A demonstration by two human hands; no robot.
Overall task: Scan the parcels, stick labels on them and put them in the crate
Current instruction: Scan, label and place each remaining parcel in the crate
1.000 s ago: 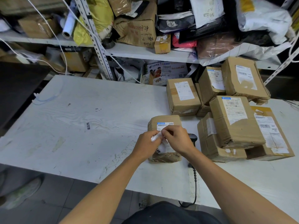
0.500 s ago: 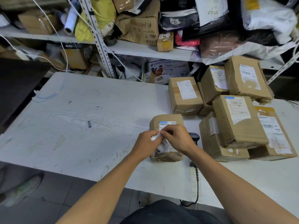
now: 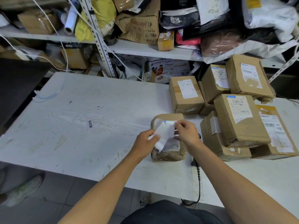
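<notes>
Half a second ago both hands were bunched tight over the parcel with only a sliver of white showing. Now they've pulled apart and the label (image 3: 164, 135) is opened out between them, so I'd say the backing is being peeled and sticking comes next.

Left hand (image 3: 144, 143) grip: pinched on the label's near-left end, printed characters showing just below it. Right hand (image 3: 186, 132) grip: fingers curled, pinching the far-right edge. The label hangs directly over the small parcel (image 3: 168, 152), which sits on the desk (image 3: 80, 126) under both hands. Scanner (image 3: 196, 164) lies just right of it, mostly hidden by the right forearm. Stack of parcels (image 3: 239, 120) further right. No crate in view.
</notes>
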